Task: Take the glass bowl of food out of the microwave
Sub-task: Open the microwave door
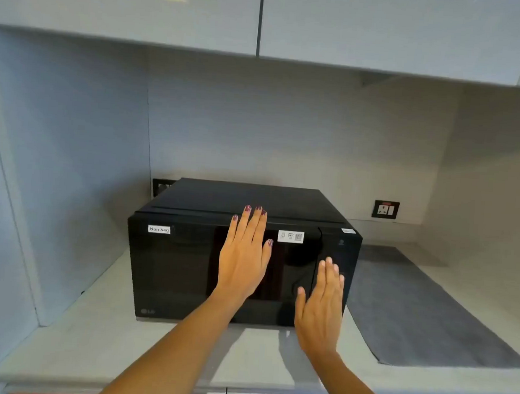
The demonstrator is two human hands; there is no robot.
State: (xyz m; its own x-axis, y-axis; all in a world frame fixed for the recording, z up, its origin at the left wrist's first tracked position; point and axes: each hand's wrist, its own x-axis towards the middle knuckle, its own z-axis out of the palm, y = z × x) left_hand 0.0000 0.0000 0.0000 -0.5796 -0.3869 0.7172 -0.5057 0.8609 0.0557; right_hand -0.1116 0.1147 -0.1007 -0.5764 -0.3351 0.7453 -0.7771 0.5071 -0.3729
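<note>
Facing the black microwave [242, 254] on the pale counter [88, 338], we hold our left hand [243, 257] flat, fingers spread wide, before its closed door. Our right hand [320, 305] hangs open, fingers straight, near the door's right edge, empty. We cannot see the glass bowl; the dark door hides the inside.

I'm getting soft, even overhead light glaring off the cabinets [124, 2], edges bowing, slight blur smearing everything.
</note>
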